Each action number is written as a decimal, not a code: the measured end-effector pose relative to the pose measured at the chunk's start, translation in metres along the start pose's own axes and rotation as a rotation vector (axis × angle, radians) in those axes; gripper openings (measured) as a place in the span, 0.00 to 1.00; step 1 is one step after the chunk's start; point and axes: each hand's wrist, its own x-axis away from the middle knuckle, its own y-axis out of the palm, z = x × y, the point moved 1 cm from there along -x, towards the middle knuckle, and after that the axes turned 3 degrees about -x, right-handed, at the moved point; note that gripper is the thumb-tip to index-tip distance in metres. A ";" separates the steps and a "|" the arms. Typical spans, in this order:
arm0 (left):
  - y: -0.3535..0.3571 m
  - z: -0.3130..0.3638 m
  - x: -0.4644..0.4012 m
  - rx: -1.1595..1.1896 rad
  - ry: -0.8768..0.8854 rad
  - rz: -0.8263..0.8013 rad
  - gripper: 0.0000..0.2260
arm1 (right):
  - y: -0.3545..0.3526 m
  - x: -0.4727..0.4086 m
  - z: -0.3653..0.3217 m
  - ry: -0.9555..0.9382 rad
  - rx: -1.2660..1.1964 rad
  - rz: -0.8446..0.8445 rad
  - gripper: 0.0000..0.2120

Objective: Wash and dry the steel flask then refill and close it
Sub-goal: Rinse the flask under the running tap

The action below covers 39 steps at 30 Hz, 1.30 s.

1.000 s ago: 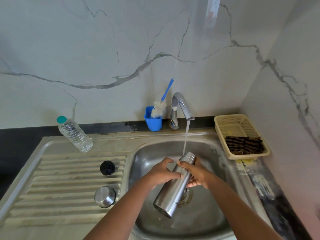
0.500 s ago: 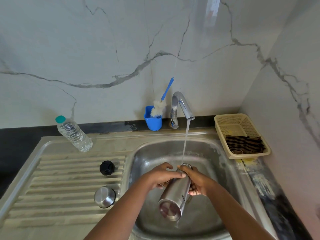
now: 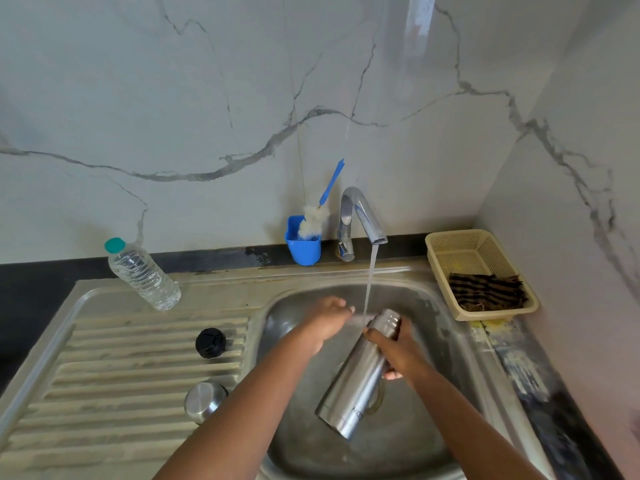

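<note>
Clearly the washing step is in hand. The right hand (image 3: 398, 351) grips the flask (image 3: 360, 375) near its neck, fingers curled round it, holding it tilted over the sink (image 3: 446, 341) with the open mouth up and away from the person and the base low and toward them. The left hand (image 3: 329, 320), just left of the flask's mouth, is apart from the flask and holds nothing; its fingers seem loosely extended into the stream from the tap (image 3: 360, 216), though blur makes that uncertain. The stream falls between the two hands, just beside the mouth rather than plainly into it.

Well left of the left hand, on the drainboard, lie the black stopper (image 3: 210, 342) and the steel cap (image 3: 204, 404); a water bottle (image 3: 142, 273) stands beyond them. By my judgement, the next move calls for bringing the mouth under the stream, then taking the brush (image 3: 317, 216) beyond the left hand.
</note>
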 end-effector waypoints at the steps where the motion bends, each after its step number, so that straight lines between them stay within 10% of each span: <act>1: 0.001 0.010 -0.006 0.114 0.007 0.016 0.10 | -0.003 0.001 -0.005 -0.061 0.070 0.031 0.39; 13: 0.003 0.063 -0.011 0.318 0.230 0.006 0.14 | -0.023 0.008 -0.064 -0.511 0.564 0.153 0.52; 39: 0.004 0.060 0.001 0.221 0.488 0.147 0.38 | -0.025 0.013 -0.085 -0.575 0.696 0.158 0.48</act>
